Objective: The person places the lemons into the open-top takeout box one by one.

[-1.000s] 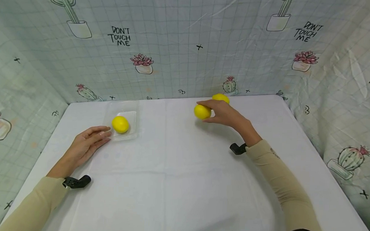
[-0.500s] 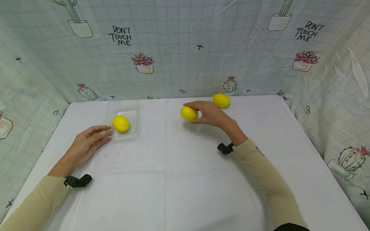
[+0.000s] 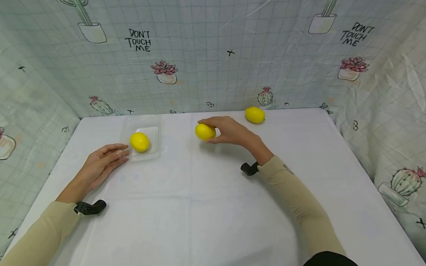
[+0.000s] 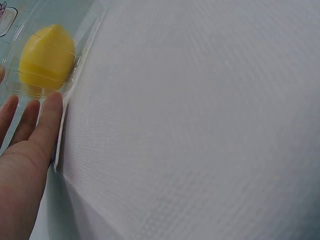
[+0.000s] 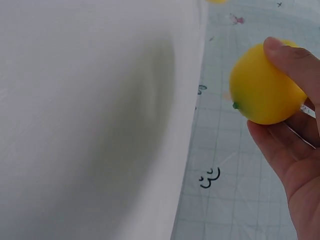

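Observation:
My right hand [image 3: 230, 131] grips a yellow lemon [image 3: 205, 132] between thumb and fingers, held over the back middle of the table with a shadow below. The right wrist view shows this lemon [image 5: 267, 87] with a small green tip. At the left, a clear plastic container [image 3: 152, 148] holds a second lemon [image 3: 140, 142]. My left hand [image 3: 100, 166] lies beside that container, its fairly straight fingertips at the near left rim. In the left wrist view the fingers [image 4: 49, 117] reach the wall below the boxed lemon [image 4: 47, 57].
A third lemon [image 3: 254, 115] lies near the table's back edge, right of the right hand. The table [image 3: 196, 210] wears a white cloth. Patterned fabric [image 3: 208, 70] hangs behind it and along both sides.
My right hand has carried its lemon leftward across the back of the table, uncovering the lemon at the back edge. The left hand and the container stay in place.

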Demonstrator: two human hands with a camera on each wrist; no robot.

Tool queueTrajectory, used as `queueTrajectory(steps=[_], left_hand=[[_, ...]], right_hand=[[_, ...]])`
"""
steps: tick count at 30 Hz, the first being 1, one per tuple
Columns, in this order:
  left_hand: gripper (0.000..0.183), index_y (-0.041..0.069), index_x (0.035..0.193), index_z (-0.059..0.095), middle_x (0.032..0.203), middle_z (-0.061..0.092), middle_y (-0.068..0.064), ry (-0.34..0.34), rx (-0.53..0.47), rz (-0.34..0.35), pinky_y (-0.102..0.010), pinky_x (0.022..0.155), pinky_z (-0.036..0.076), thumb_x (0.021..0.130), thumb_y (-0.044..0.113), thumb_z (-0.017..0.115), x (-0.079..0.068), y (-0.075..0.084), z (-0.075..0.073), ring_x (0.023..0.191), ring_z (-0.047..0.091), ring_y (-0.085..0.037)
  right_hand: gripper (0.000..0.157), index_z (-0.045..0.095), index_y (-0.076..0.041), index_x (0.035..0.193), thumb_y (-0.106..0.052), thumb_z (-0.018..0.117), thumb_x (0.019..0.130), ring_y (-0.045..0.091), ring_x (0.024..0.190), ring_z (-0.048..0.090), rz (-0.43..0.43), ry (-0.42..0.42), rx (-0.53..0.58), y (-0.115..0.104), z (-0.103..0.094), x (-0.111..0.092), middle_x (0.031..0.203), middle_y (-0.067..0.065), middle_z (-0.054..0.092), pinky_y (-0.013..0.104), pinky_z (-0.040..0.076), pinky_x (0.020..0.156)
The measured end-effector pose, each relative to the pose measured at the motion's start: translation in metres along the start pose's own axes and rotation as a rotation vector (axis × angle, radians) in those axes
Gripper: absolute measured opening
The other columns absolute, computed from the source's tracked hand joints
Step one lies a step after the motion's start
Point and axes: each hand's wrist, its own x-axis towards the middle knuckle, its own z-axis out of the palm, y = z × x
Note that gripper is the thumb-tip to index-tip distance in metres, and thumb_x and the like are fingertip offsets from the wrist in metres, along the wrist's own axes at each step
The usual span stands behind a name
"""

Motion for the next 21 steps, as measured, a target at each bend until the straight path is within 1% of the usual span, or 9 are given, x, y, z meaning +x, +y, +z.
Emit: queueTrajectory(steps=[5,8,12,16,18,21], left_hand=[[0.036,-0.005,0.142,0.050,0.134,0.061,-0.008,-0.002,-0.023,0.002,-0.033,0.105,0.053,0.106,-0.002,0.047,0.000,0.000,0.001,0.124,0.063,-0.020],[0.036,-0.005,0.142,0.050,0.135,0.061,-0.008,-0.015,-0.041,0.005,-0.034,0.105,0.053,0.106,-0.003,0.046,0.000,0.000,0.001,0.125,0.063,-0.021],[0.036,-0.005,0.142,0.050,0.135,0.061,-0.009,-0.035,-0.055,0.006,-0.034,0.106,0.052,0.106,-0.004,0.045,0.001,0.000,0.001,0.125,0.063,-0.021],[0.036,-0.005,0.141,0.050,0.136,0.059,-0.010,-0.067,-0.086,0.008,-0.035,0.107,0.050,0.106,-0.005,0.044,0.003,-0.001,0.001,0.125,0.063,-0.021],[0.036,-0.005,0.142,0.050,0.137,0.059,-0.011,-0.062,-0.079,0.009,-0.035,0.107,0.051,0.106,-0.004,0.045,0.004,-0.001,0.001,0.124,0.063,-0.021],[0.036,-0.006,0.142,0.050,0.137,0.059,-0.011,-0.075,-0.097,0.009,-0.035,0.108,0.050,0.106,-0.005,0.044,0.005,-0.001,0.000,0.125,0.063,-0.021]], right_hand=[[0.065,0.054,-0.011,0.147,-0.027,0.081,0.090,0.020,0.131,0.055,-0.028,-0.008,-0.015,-0.006,0.002,0.009,0.146,0.005,0.058,0.034,0.044,0.115],[0.064,0.054,-0.013,0.147,-0.025,0.080,0.090,0.021,0.134,0.054,-0.036,-0.005,-0.023,-0.008,0.004,0.017,0.148,0.005,0.056,0.034,0.043,0.117],[0.062,0.053,-0.015,0.148,-0.019,0.077,0.091,0.022,0.137,0.051,-0.044,-0.003,-0.023,-0.012,0.008,0.027,0.150,0.005,0.054,0.034,0.042,0.118],[0.061,0.054,-0.016,0.148,-0.015,0.075,0.091,0.022,0.136,0.052,-0.060,0.013,-0.022,-0.017,0.012,0.038,0.150,0.005,0.054,0.032,0.043,0.116],[0.061,0.054,-0.015,0.148,-0.014,0.075,0.090,0.022,0.135,0.053,-0.071,0.026,-0.020,-0.020,0.015,0.044,0.149,0.005,0.055,0.031,0.044,0.115],[0.061,0.055,-0.012,0.147,-0.011,0.075,0.089,0.022,0.133,0.054,-0.088,0.044,-0.005,-0.024,0.018,0.052,0.148,0.006,0.056,0.030,0.045,0.114]])
